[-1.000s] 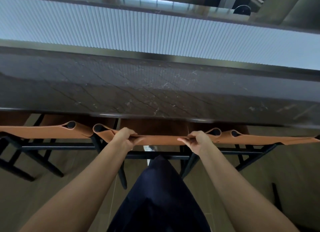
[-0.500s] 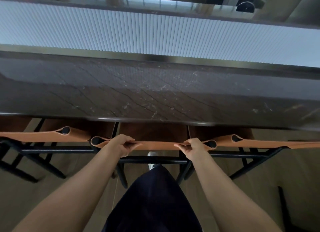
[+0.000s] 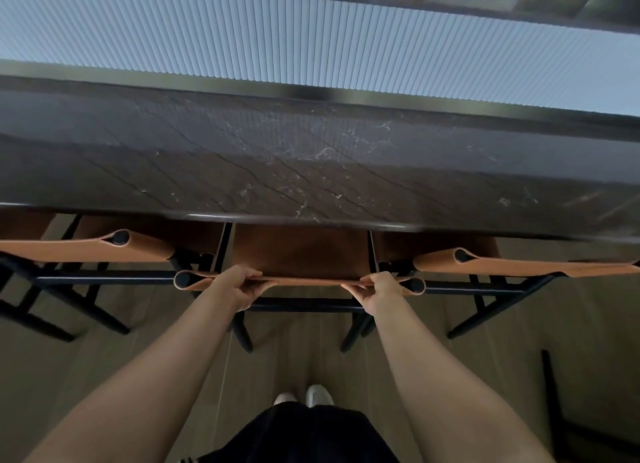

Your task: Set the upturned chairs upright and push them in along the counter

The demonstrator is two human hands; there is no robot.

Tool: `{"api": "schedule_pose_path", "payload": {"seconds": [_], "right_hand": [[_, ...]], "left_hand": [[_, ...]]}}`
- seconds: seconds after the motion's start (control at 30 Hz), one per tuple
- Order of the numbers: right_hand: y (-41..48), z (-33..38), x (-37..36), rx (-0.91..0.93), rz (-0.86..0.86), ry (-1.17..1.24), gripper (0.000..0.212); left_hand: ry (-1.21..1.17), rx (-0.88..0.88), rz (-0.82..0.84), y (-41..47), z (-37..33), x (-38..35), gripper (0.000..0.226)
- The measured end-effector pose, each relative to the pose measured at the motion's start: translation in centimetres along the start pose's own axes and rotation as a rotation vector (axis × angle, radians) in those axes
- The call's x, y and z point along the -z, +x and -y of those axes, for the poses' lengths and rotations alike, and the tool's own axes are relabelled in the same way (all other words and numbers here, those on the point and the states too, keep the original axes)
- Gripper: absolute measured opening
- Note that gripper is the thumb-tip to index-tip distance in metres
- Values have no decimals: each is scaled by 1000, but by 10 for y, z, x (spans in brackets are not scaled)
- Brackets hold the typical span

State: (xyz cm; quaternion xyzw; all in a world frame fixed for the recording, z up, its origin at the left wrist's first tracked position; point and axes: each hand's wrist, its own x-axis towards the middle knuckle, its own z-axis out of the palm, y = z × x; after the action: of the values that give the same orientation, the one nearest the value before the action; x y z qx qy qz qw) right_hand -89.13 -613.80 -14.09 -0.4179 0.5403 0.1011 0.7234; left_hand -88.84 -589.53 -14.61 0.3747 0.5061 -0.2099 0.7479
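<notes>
Lower now against the neighbouring chairs (image 3: 86, 251) sits the middle chair (image 3: 301, 251), upright. My left hand (image 3: 239, 288) and right hand (image 3: 375, 289) each grip its leather back strap (image 3: 304, 282), fingers curled round it. Its seat front disappears beneath the worktop (image 3: 311, 172).

Both arms outstretched — left grip (image 3: 238, 287), right grip (image 3: 376, 289) apparently curled tight.

Bar or café, long marble counter (image 3: 311, 165), leather-backed chairs (image 3: 304, 255) alongside
</notes>
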Motion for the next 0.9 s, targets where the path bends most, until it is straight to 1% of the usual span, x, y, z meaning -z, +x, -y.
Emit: {"api": "schedule_pose_path", "payload": {"seconds": [0.07, 0.17, 0.47, 0.67, 0.8, 0.9], "right_hand": [[0, -1, 2, -10, 8, -18, 23], [1, -2, 4, -1, 31, 1, 22], [2, -6, 5, 14, 67, 56, 32], [-9, -8, 3, 21, 57, 44, 22], [-15, -11, 2, 49, 12, 21, 21], [-23, -14, 8, 67, 9, 33, 14]], "left_hand": [[6, -3, 6, 1, 3, 3, 15], [20, -15, 19, 2, 4, 5, 14], [-23, -46, 37, -10, 10, 3, 12], [-109, -70, 24, -17, 15, 1, 5], [-125, -118, 32, -19, 20, 3, 24], [-122, -154, 33, -26, 24, 2, 33]]}}
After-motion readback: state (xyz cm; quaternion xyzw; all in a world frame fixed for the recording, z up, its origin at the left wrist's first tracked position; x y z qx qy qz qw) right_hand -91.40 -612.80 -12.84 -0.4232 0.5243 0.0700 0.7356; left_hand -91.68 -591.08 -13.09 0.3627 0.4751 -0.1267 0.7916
